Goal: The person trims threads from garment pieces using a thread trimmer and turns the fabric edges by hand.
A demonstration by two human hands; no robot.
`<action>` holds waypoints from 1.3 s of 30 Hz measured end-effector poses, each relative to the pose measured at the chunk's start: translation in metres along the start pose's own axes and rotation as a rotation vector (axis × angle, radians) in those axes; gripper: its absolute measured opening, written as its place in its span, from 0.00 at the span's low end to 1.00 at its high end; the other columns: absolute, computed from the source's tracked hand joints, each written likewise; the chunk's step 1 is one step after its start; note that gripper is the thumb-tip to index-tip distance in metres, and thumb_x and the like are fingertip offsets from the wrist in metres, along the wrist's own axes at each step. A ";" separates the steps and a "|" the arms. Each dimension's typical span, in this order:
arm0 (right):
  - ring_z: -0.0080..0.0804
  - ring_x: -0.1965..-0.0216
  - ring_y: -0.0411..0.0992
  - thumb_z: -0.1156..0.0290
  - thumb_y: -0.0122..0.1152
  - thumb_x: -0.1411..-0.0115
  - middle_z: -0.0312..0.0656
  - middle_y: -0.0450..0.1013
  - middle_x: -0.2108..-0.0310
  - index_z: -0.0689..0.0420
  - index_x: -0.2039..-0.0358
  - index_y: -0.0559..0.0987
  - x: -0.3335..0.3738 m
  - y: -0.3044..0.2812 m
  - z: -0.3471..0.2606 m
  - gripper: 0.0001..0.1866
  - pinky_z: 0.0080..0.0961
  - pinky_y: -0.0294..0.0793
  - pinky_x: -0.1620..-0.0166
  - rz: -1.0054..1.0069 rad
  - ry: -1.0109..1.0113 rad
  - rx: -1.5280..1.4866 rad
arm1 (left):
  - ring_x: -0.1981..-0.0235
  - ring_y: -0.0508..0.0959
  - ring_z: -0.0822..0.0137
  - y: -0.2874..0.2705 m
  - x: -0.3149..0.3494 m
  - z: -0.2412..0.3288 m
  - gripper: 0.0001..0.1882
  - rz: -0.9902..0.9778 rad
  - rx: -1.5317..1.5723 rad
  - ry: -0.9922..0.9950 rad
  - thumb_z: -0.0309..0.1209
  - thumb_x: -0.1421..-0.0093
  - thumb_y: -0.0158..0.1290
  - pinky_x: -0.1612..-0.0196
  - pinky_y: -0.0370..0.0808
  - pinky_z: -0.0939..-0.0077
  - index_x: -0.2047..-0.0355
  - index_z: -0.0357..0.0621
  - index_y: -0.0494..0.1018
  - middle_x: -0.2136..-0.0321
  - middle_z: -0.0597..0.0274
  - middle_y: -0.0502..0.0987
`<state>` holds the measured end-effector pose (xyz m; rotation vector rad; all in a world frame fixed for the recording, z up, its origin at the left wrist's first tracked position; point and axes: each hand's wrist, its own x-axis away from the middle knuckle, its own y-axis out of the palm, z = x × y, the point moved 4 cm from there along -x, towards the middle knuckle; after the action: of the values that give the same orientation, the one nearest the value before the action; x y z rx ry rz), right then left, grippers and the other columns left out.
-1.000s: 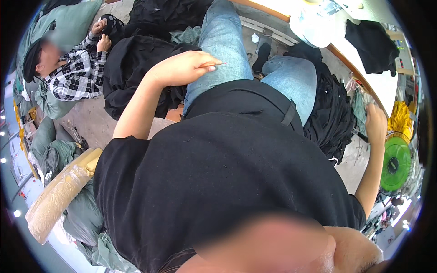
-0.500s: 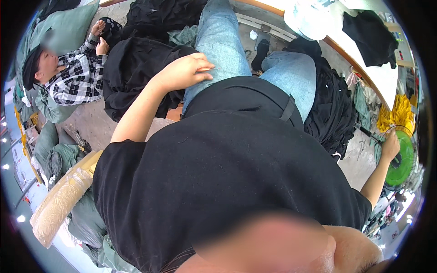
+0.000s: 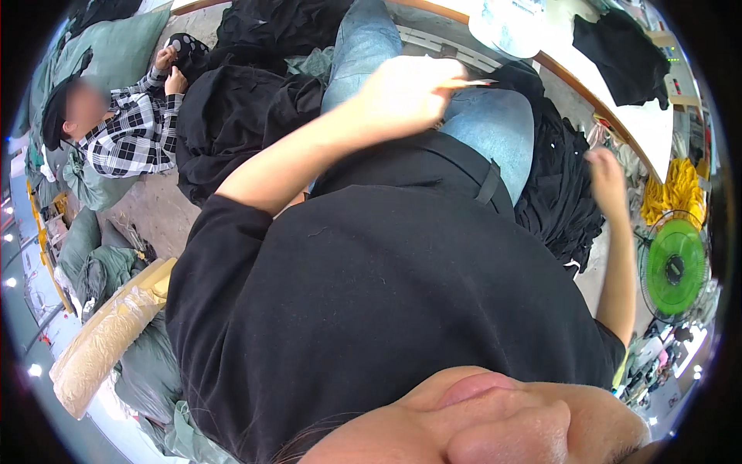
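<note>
My left hand (image 3: 410, 97) is raised above my jeans-clad thighs, over the lap. Its fingers are closed on a thin, pointed tool (image 3: 479, 83), whose pale tip sticks out to the right. The kind of tool is too small to make out. My right hand (image 3: 607, 182) is off to the right, beside a heap of black cloth (image 3: 560, 193). Motion smears its fingers, and nothing can be clearly seen in them. Past this hand stands a green fan (image 3: 675, 267) with a round wire guard, apart from the hand.
A white-topped table (image 3: 630, 135) at the far right bears black fabric (image 3: 622, 58). More black cloth (image 3: 239, 116) is heaped left of my legs. A co-worker in a checked shirt (image 3: 139, 127) sits at the left. Near my left elbow leans a plastic-wrapped roll (image 3: 112, 340). Yellow cloth (image 3: 672, 193) hangs by the fan.
My left hand has moved right and up from my left thigh, across my lap. My right hand has let go of the fan and come inward, toward the black cloth.
</note>
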<state>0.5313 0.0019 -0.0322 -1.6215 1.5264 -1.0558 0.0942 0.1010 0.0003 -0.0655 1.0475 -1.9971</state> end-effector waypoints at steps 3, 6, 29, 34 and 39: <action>0.30 0.54 0.77 0.72 0.60 0.32 0.40 0.77 0.57 0.61 0.53 0.78 -0.007 0.058 -0.153 0.10 0.31 0.74 0.46 -0.180 -0.037 -0.553 | 0.66 0.83 0.48 0.018 -0.031 0.062 0.12 0.074 0.237 0.110 0.21 0.44 0.55 0.60 0.81 0.59 0.60 0.46 0.79 0.69 0.53 0.82; 0.34 0.54 0.77 0.72 0.59 0.33 0.42 0.77 0.59 0.60 0.53 0.78 -0.014 0.086 -0.234 0.10 0.33 0.75 0.47 -0.271 -0.258 -0.829 | 0.65 0.83 0.48 0.029 -0.041 0.106 0.11 0.104 0.471 0.218 0.21 0.46 0.58 0.60 0.81 0.55 0.63 0.48 0.79 0.68 0.55 0.82; 0.59 0.64 0.74 0.74 0.45 0.34 0.57 0.75 0.71 0.60 0.62 0.75 0.037 -0.113 0.114 0.09 0.53 0.71 0.60 0.038 0.039 1.004 | 0.49 0.81 0.51 -0.012 0.090 -0.059 0.22 -0.220 -0.216 -0.247 0.25 0.37 0.53 0.46 0.79 0.61 0.41 0.38 0.74 0.45 0.50 0.77; 0.55 0.51 0.79 0.57 0.34 0.28 0.59 0.79 0.53 0.48 0.44 0.76 0.123 -0.224 0.240 0.23 0.51 0.77 0.53 0.130 0.916 1.137 | 0.53 0.81 0.49 -0.010 0.100 -0.079 0.17 -0.390 -0.287 -0.269 0.29 0.35 0.53 0.50 0.79 0.59 0.47 0.39 0.77 0.52 0.51 0.79; 0.50 0.48 0.76 0.62 0.43 0.29 0.55 0.78 0.52 0.57 0.48 0.79 0.150 -0.211 0.275 0.20 0.45 0.75 0.47 0.246 0.863 0.814 | 0.58 0.81 0.47 -0.005 0.086 -0.091 0.12 -0.411 -0.201 -0.195 0.27 0.37 0.52 0.52 0.78 0.55 0.54 0.40 0.79 0.61 0.51 0.81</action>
<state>0.8707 -0.1429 0.0475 -0.3987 1.3976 -2.0214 -0.0001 0.1006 -0.0826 -0.6146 1.1718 -2.1822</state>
